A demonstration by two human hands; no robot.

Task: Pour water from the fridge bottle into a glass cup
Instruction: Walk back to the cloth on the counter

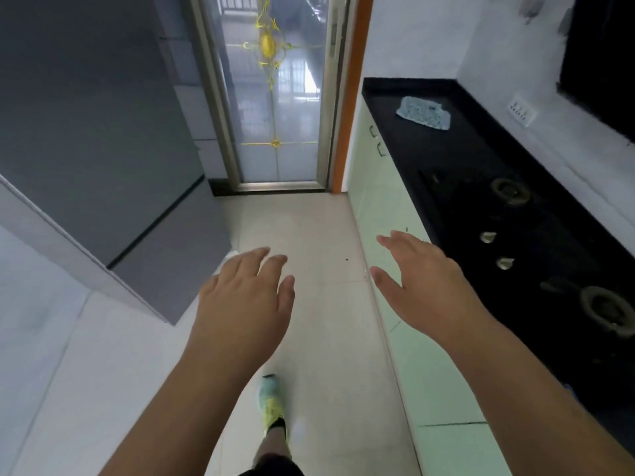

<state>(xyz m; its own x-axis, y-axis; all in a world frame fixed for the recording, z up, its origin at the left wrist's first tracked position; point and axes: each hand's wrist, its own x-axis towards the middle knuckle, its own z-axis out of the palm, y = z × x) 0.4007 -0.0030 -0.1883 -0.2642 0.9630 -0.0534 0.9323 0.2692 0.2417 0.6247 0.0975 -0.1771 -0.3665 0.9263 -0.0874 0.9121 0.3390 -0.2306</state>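
Note:
A tall grey fridge (89, 132) stands at the left with its doors shut. No bottle and no glass cup show in this view. My left hand (245, 297) hangs over the floor in the middle, palm down, fingers apart, holding nothing. My right hand (426, 283) floats beside the counter's front edge, also spread and empty. Both hands are apart from the fridge.
A black counter (429, 146) runs along the right over pale green cabinets (378, 197); it carries a blue cloth (424, 113) and a gas hob (536, 242). A glass door (275, 97) closes the far end. The tiled floor (319, 321) lies between, with my shoe (273, 400) on it.

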